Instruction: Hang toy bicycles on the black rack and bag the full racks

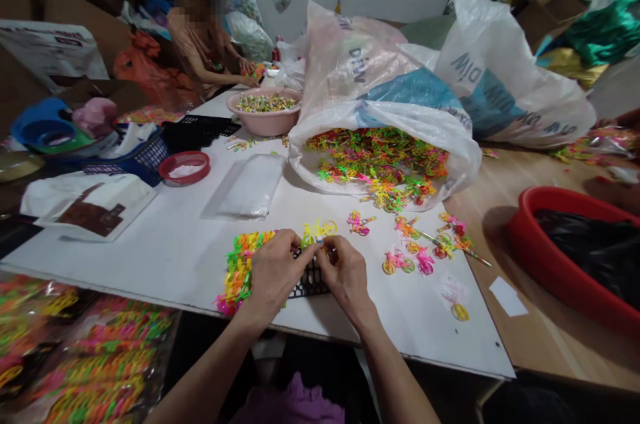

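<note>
My left hand (277, 274) and my right hand (347, 274) meet over a black perforated tray (313, 283) at the table's front. Fingertips of both hands pinch a small yellow plastic toy bicycle (325, 229), whose lower part is hidden by the fingers. Under and left of my left hand, the tray's left part is covered by packed rows of pink, orange, yellow and green plastic pieces (240, 267). Several loose toy bicycles (397, 261) lie on the white tabletop to the right of my right hand.
An open white sack (385, 111) spills colourful toys ahead. Behind the clear plastic bags (250, 185) stands a pink basin (265, 119) of small parts. A red tub (575, 257) is at right, a blue basket (135, 157) at left. Another person (200, 51) works at the far left.
</note>
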A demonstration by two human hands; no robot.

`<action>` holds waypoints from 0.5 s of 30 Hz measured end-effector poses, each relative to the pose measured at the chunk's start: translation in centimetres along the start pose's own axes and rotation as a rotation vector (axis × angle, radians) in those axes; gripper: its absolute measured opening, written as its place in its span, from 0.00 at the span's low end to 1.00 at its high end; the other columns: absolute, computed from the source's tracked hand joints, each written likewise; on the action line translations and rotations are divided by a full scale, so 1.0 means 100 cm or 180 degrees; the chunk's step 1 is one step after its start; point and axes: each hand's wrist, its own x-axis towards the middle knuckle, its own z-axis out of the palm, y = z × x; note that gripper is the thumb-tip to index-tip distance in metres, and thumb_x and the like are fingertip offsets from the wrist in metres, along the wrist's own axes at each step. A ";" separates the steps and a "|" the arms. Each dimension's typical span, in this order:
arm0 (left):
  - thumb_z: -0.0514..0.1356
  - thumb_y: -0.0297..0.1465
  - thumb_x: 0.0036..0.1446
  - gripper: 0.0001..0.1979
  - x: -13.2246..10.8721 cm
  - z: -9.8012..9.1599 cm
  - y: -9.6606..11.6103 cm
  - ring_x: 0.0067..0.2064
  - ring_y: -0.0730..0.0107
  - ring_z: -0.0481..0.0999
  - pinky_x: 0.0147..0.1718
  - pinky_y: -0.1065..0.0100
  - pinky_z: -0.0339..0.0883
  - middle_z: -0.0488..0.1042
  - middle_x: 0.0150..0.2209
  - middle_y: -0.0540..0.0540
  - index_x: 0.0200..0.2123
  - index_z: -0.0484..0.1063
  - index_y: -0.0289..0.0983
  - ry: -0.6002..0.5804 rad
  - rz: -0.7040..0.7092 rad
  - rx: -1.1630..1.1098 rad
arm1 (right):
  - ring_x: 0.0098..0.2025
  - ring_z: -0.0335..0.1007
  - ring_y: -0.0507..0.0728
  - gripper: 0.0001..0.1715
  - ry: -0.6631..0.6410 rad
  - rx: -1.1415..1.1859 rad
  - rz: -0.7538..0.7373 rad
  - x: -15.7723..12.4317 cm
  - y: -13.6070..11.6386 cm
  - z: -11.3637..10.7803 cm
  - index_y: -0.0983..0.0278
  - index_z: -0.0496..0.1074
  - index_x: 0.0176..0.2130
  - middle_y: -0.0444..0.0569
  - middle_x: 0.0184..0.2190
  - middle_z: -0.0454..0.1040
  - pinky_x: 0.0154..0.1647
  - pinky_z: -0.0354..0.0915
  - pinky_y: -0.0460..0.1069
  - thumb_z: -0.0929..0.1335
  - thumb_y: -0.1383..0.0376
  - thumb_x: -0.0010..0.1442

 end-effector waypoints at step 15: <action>0.49 0.24 0.58 0.12 0.013 -0.013 -0.051 0.43 0.66 0.70 0.46 0.63 0.64 0.73 0.39 0.45 0.41 0.70 0.37 -0.1066 0.1420 0.0328 | 0.27 0.61 0.51 0.05 -0.0836 0.0770 0.0138 0.008 0.037 0.065 0.63 0.65 0.35 0.42 0.26 0.67 0.28 0.56 0.44 0.62 0.65 0.55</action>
